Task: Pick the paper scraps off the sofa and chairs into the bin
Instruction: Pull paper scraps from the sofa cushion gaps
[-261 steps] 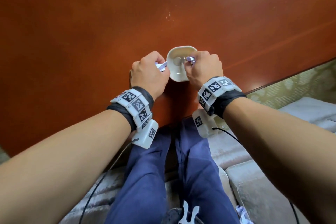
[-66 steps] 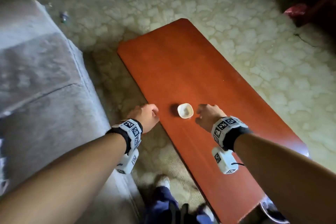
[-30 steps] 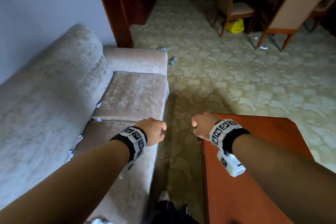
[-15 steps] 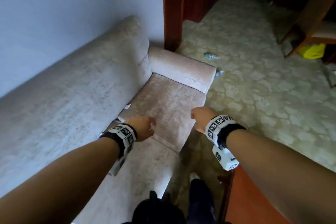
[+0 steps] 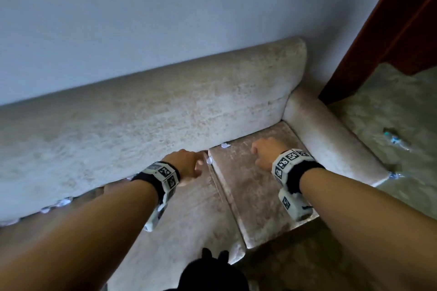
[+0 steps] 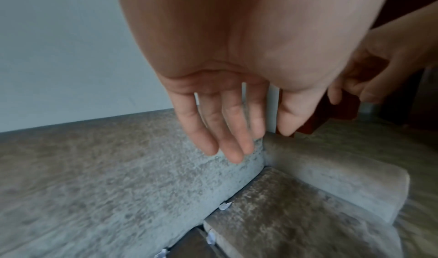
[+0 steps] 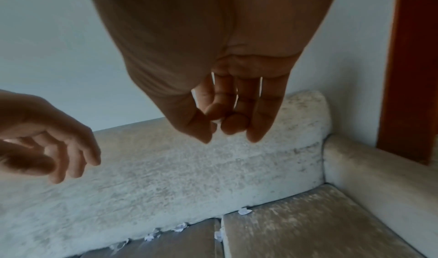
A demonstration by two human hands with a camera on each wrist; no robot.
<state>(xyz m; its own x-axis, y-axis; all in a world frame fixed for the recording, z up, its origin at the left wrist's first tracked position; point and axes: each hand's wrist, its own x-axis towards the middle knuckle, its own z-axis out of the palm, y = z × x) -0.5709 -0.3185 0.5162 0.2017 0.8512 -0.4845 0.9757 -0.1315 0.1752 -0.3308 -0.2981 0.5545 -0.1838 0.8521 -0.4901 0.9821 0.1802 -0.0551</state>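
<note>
Small white paper scraps lie along the crease between the beige sofa's (image 5: 165, 113) backrest and seat. One scrap (image 5: 225, 145) sits on the right cushion, another (image 5: 209, 161) in the gap between cushions, and more scraps (image 5: 63, 202) lie at the left. My left hand (image 5: 197, 165) hovers just left of the gap scrap, its fingers straight and relaxed (image 6: 258, 142), holding nothing. My right hand (image 5: 256, 152) hangs over the right cushion with loosely curled fingers (image 7: 227, 131) and nothing visible in it. The same scraps (image 7: 244, 211) (image 6: 224, 206) show below both hands. The bin is out of view.
The sofa's armrest (image 5: 331, 139) closes off the right end. A dark wooden door frame (image 5: 390, 30) stands behind it. Patterned carpet (image 5: 390, 106) lies to the right with a small bottle-like piece of litter (image 5: 395, 139). A pale wall rises behind the sofa.
The view has swung left from the table and floor onto the sofa. Both hands have moved forward over the seat cushions toward the back crease, still empty.
</note>
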